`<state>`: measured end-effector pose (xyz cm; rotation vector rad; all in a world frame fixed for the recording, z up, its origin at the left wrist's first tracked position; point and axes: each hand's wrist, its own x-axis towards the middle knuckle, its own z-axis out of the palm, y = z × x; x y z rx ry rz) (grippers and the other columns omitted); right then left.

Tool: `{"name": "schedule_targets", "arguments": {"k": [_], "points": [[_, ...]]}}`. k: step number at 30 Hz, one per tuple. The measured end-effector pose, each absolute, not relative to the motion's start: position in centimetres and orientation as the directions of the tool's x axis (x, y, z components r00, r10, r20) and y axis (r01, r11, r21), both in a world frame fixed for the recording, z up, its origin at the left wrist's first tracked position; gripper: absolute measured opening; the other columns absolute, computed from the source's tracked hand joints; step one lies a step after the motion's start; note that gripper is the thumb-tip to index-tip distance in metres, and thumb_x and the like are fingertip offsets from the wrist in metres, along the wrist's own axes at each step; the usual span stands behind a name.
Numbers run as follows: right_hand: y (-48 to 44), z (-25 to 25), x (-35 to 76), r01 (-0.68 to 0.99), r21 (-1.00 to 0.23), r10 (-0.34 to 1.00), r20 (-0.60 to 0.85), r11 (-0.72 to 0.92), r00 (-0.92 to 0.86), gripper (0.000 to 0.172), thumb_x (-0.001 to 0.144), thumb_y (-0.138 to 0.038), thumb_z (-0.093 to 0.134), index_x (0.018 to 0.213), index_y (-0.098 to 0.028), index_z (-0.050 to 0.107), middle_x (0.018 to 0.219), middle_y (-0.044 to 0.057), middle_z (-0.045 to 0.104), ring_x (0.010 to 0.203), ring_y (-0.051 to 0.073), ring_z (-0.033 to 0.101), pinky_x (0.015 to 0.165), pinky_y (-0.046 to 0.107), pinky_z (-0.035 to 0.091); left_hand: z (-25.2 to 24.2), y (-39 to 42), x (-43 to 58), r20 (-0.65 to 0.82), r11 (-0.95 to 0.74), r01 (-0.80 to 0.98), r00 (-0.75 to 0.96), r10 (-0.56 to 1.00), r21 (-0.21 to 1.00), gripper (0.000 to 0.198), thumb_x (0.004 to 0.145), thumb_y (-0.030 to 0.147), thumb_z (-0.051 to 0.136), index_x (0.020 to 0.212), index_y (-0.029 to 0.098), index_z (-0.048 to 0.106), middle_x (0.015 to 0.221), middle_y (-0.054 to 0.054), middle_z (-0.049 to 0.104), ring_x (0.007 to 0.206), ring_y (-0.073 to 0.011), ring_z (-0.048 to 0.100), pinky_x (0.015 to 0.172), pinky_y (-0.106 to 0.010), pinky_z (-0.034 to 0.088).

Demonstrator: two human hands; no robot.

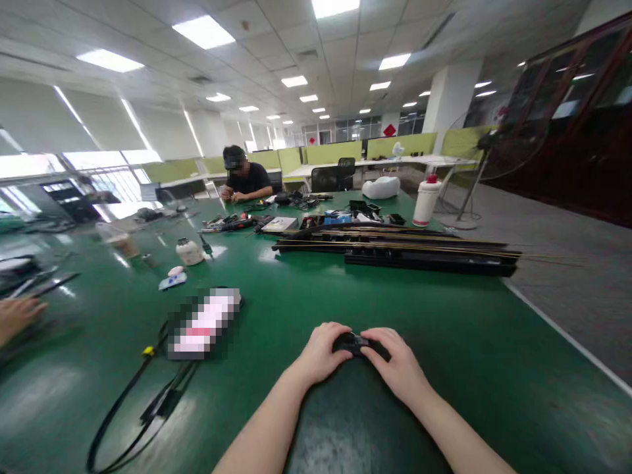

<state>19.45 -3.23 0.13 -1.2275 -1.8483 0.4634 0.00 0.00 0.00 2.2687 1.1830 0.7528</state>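
Note:
Between my two hands is a small black object, held low over the green table; its kind is hard to make out. The fingers and thumb of my left hand close on its left end. My right hand pinches the right end, where a small greyish part shows near the fingertips. Much of the object is covered by my fingers. To the left of my hands lies a phone-like device, its screen pixelated, with black cables running toward the front edge.
Long black rails with thin rods lie across the table's far right. Behind them are tools and a white bottle with a red cap. A small white jar stands left. Another person's hand is at the left edge; a person sits opposite.

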Motion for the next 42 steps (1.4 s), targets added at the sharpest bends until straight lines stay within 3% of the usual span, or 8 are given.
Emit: {"name": "schedule_targets", "arguments": {"k": [14,28,42], "points": [[-3.11,0.39,18.87,0.737,-0.525,0.9,0.331,0.425,-0.283,0.015,0.079,-0.023,0.058,0.092,-0.025,0.065,0.104,0.005,0.065,0.102,0.023,0.057,0.089,0.042,0.042,-0.13,0.11,0.06,0.263,-0.515,0.585,0.463,0.846,0.627,0.038,0.073,0.021,0.069,0.11,0.022,0.058,0.107,-0.005,0.061,0.101,-0.023,0.053,0.091,-0.037,0.04],[-2.46,-0.02,19.42,0.642,-0.69,0.942,0.22,0.333,-0.253,0.024,0.076,-0.026,0.058,0.099,-0.025,0.063,0.11,0.005,0.063,0.104,0.023,0.056,0.092,0.041,0.042,-0.26,0.14,0.02,0.268,-0.514,0.579,0.459,0.847,0.633,0.041,0.075,0.02,0.066,0.115,0.023,0.056,0.111,-0.005,0.06,0.104,-0.0233,0.053,0.093,-0.039,0.04],[-2.62,0.18,19.69,0.651,-0.697,0.953,0.197,0.301,-0.23,0.031,0.074,-0.027,0.06,0.105,-0.023,0.061,0.11,0.006,0.064,0.105,0.023,0.056,0.092,0.039,0.042,-0.12,-0.06,0.3,0.231,-0.462,0.582,0.427,0.874,0.669,0.049,0.077,0.021,0.064,0.123,0.023,0.047,0.114,-0.006,0.059,0.105,-0.0233,0.052,0.093,-0.041,0.04]]}}
